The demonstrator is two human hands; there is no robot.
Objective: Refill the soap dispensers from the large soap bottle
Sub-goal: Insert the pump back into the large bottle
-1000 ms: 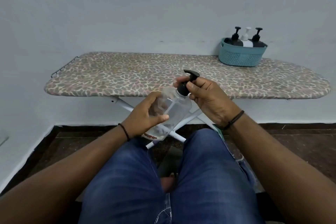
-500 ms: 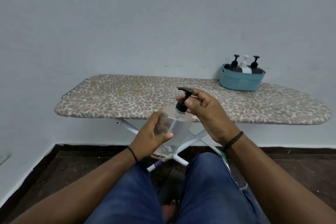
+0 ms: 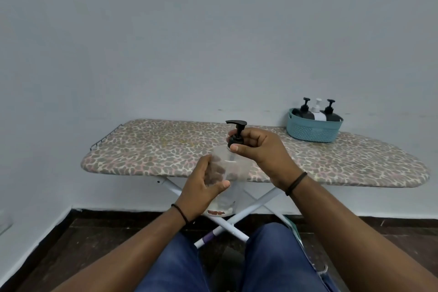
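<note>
Hands (image 3: 203,187) hold dispenser (image 3: 233,173) before ironing board (image 3: 355,163).

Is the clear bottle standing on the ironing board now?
No. The left hand holds the clear bottle in the air in front of the ironing board, while the right hand grips its pump.

In front of you a plain pale wall (image 3: 213,42) meets a dark floor (image 3: 78,244). An ironing board (image 3: 166,147) with a pebble-print cover stands along the wall on crossed white legs (image 3: 256,204), lit evenly and softly.
</note>
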